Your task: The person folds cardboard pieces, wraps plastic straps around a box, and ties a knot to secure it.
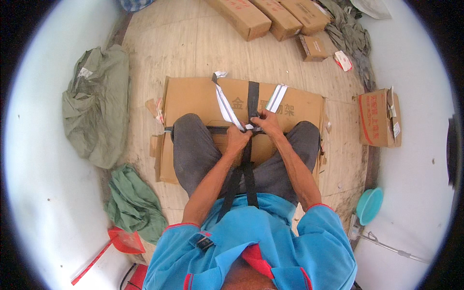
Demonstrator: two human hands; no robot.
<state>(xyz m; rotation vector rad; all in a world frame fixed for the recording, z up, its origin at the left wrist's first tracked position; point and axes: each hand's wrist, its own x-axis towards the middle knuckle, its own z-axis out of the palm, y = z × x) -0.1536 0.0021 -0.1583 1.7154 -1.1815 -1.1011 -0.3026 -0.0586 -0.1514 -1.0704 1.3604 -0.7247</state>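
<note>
A large flat cardboard box [199,94] lies on the floor before me, with printed writing on top. Black straps [253,95] cross near its middle, one running lengthwise toward my body and the other across. At that crossing, my left hand [237,139] grips a white-and-grey striped strap [225,103], one length of which loops up to the box's far edge. My right hand [269,123] pinches the same crossing from the other side, and a second striped length [277,98] sticks out beyond it. Fingers partly hide the join. My knees in dark trousers [195,148] rest over the box.
Long cartons [241,18] and a small carton [312,49] lie at the far side. A carton with red print [378,117] and a turquoise basin [369,206] stand right. Grey-green cloth [105,108], green cloth [134,203] and a red dustpan [127,241] are left.
</note>
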